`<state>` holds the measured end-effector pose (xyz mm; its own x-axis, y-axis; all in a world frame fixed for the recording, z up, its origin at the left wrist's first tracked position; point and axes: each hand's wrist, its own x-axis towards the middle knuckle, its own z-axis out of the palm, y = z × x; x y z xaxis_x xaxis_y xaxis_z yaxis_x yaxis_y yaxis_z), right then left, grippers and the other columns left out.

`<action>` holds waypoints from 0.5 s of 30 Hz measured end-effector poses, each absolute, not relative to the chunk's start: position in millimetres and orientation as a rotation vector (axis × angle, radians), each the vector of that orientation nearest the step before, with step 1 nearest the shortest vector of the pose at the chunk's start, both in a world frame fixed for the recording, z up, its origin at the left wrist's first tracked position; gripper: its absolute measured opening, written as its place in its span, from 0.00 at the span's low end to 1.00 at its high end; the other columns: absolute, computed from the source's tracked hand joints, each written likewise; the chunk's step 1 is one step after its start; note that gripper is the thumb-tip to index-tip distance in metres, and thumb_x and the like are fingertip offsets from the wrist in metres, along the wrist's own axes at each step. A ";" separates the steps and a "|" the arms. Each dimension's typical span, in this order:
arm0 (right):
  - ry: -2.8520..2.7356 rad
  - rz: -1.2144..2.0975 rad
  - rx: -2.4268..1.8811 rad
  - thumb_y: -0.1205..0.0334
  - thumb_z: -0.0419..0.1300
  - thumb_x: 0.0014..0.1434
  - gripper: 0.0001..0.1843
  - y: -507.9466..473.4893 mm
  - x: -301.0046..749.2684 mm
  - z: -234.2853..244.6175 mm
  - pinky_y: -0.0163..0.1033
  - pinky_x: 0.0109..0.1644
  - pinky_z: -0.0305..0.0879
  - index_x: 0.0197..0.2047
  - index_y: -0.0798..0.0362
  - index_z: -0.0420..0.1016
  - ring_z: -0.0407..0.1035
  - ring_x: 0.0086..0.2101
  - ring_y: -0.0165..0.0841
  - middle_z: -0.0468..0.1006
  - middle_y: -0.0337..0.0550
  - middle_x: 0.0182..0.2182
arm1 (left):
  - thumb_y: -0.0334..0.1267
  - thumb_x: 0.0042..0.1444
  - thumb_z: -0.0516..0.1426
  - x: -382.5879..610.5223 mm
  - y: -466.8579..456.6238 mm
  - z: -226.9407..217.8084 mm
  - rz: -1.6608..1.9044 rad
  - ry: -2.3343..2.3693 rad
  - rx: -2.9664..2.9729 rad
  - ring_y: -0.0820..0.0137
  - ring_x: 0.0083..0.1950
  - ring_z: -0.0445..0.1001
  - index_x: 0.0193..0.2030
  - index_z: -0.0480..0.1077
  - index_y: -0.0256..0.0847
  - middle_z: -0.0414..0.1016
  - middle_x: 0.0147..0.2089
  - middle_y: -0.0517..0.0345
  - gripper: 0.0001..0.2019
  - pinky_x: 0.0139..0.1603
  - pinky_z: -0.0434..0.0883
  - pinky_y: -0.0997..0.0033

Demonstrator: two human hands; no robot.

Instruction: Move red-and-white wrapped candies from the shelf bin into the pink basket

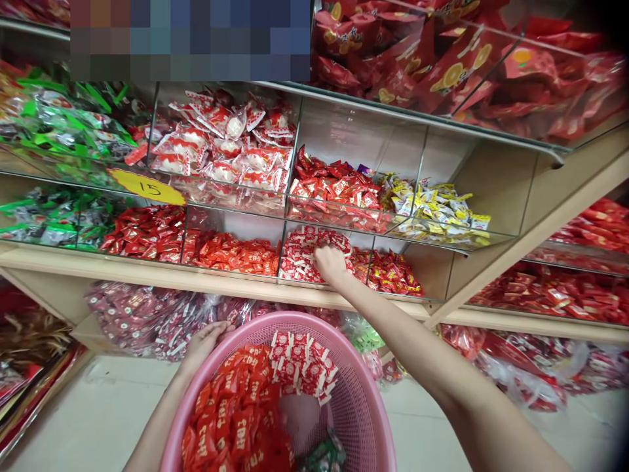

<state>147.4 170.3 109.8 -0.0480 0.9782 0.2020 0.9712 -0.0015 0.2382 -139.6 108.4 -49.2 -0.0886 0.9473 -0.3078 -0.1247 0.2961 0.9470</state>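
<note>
My left hand holds the rim of a pink plastic basket from its left side, the fingers partly out of sight. Inside the basket lie red-orange wrapped candies with gold print, red-and-white wrapped candies, and a few dark green packets at the bottom. Reaching past the basket's right side, my right hand is in a lower clear bin of red-and-white wrapped candies. Its fingers are curled down on the candies, and the fingertips are hidden among them.
Clear dividers split the shelves into bins of red candies, yellow-and-white packets and green packets. A yellow tag reading 15 hangs at left. Filled plastic bags sit beneath the wooden shelf edge. A slanted wooden post stands right.
</note>
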 end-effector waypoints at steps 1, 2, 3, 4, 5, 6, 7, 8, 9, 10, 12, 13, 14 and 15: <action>2.202 0.495 2.151 0.73 0.49 0.57 0.13 169.6 147.2 109.3 0.36 0.35 0.64 0.36 0.61 0.75 0.70 0.36 0.37 0.75 0.58 0.35 | 0.35 0.48 0.58 -139.3 108.8 -49.9 1.100 1.340 0.842 0.68 0.39 0.78 0.32 0.75 0.37 0.81 0.34 0.52 0.06 0.45 0.72 0.72; 2.203 0.500 2.148 0.73 0.48 0.57 0.14 168.9 146.7 108.7 0.36 0.36 0.64 0.35 0.61 0.76 0.70 0.36 0.37 0.75 0.58 0.34 | 0.35 0.48 0.58 -139.0 109.0 -50.0 1.095 1.346 0.835 0.68 0.39 0.78 0.32 0.75 0.37 0.81 0.33 0.52 0.06 0.45 0.72 0.72; 2.205 0.508 2.144 0.73 0.48 0.57 0.14 168.1 146.1 108.0 0.37 0.36 0.64 0.35 0.61 0.76 0.70 0.37 0.38 0.75 0.58 0.34 | 0.35 0.48 0.58 -138.5 108.9 -49.6 1.093 1.348 0.830 0.68 0.39 0.78 0.32 0.75 0.37 0.81 0.33 0.53 0.05 0.45 0.72 0.73; 2.210 0.518 2.139 0.74 0.48 0.57 0.15 167.3 145.5 107.5 0.38 0.37 0.64 0.35 0.61 0.76 0.69 0.38 0.39 0.75 0.59 0.34 | 0.34 0.48 0.58 -138.0 108.5 -48.6 1.093 1.346 0.830 0.68 0.39 0.78 0.32 0.75 0.37 0.81 0.33 0.53 0.05 0.45 0.71 0.73; 2.216 0.528 2.133 0.74 0.47 0.57 0.15 166.4 145.1 107.2 0.39 0.37 0.63 0.36 0.61 0.76 0.69 0.39 0.40 0.75 0.59 0.34 | 0.34 0.48 0.58 -137.6 108.0 -47.3 1.096 1.345 0.832 0.68 0.39 0.78 0.31 0.75 0.37 0.81 0.32 0.53 0.05 0.45 0.71 0.73; 2.223 0.539 2.128 0.74 0.47 0.57 0.15 165.4 144.9 107.3 0.39 0.37 0.63 0.36 0.61 0.76 0.68 0.40 0.40 0.75 0.59 0.34 | 0.34 0.48 0.58 -137.3 107.3 -45.9 1.097 1.344 0.837 0.68 0.39 0.78 0.31 0.75 0.38 0.81 0.32 0.54 0.05 0.45 0.71 0.73; 2.231 0.549 2.123 0.74 0.47 0.57 0.15 164.2 145.1 107.7 0.40 0.37 0.63 0.36 0.61 0.76 0.68 0.40 0.41 0.75 0.59 0.35 | 0.34 0.47 0.59 -137.1 106.7 -44.7 1.102 1.346 0.841 0.68 0.39 0.78 0.31 0.75 0.38 0.81 0.32 0.54 0.05 0.45 0.71 0.73; 2.239 0.557 2.118 0.74 0.47 0.57 0.15 162.8 145.8 108.6 0.39 0.37 0.63 0.36 0.61 0.76 0.68 0.40 0.41 0.74 0.58 0.36 | 0.35 0.47 0.59 -136.9 106.1 -43.7 1.106 1.347 0.846 0.68 0.39 0.78 0.31 0.75 0.38 0.81 0.32 0.54 0.05 0.45 0.72 0.73; 2.243 0.567 2.114 0.74 0.47 0.57 0.15 161.0 146.9 110.0 0.39 0.37 0.63 0.36 0.61 0.75 0.68 0.40 0.41 0.74 0.58 0.36 | 0.35 0.46 0.60 -136.9 105.6 -43.0 1.107 1.349 0.850 0.67 0.39 0.78 0.31 0.75 0.38 0.81 0.32 0.54 0.05 0.45 0.72 0.73; 2.250 0.576 2.113 0.73 0.47 0.57 0.14 159.0 148.6 111.9 0.38 0.37 0.62 0.36 0.61 0.75 0.68 0.40 0.40 0.74 0.58 0.37 | 0.36 0.46 0.60 -136.8 105.4 -42.6 1.109 1.351 0.852 0.67 0.39 0.78 0.31 0.75 0.38 0.81 0.32 0.54 0.05 0.45 0.72 0.72; 2.279 0.578 2.142 0.71 0.48 0.57 0.13 154.2 153.5 117.1 0.37 0.36 0.62 0.37 0.59 0.74 0.68 0.39 0.39 0.74 0.56 0.37 | 0.36 0.45 0.60 -136.7 105.3 -42.5 1.111 1.352 0.849 0.66 0.39 0.78 0.30 0.75 0.38 0.81 0.32 0.53 0.06 0.45 0.72 0.71; 2.303 0.565 2.178 0.69 0.49 0.57 0.12 151.5 156.6 120.1 0.36 0.36 0.61 0.36 0.58 0.73 0.68 0.38 0.38 0.74 0.54 0.36 | 0.36 0.45 0.60 -136.6 105.4 -42.5 1.112 1.355 0.845 0.66 0.39 0.78 0.30 0.75 0.38 0.81 0.32 0.53 0.05 0.45 0.72 0.71; 2.338 0.536 2.228 0.67 0.50 0.57 0.11 148.5 159.9 123.3 0.35 0.35 0.60 0.35 0.57 0.73 0.68 0.36 0.36 0.74 0.52 0.35 | 0.35 0.45 0.60 -136.4 105.5 -42.4 1.111 1.358 0.842 0.66 0.39 0.78 0.30 0.75 0.38 0.81 0.31 0.53 0.05 0.44 0.72 0.71; 2.385 0.493 2.288 0.66 0.51 0.56 0.10 145.0 163.4 126.4 0.34 0.34 0.60 0.34 0.55 0.72 0.68 0.35 0.35 0.75 0.50 0.34 | 0.35 0.45 0.60 -136.3 105.6 -42.1 1.111 1.365 0.847 0.66 0.39 0.78 0.29 0.75 0.38 0.81 0.31 0.53 0.05 0.44 0.72 0.71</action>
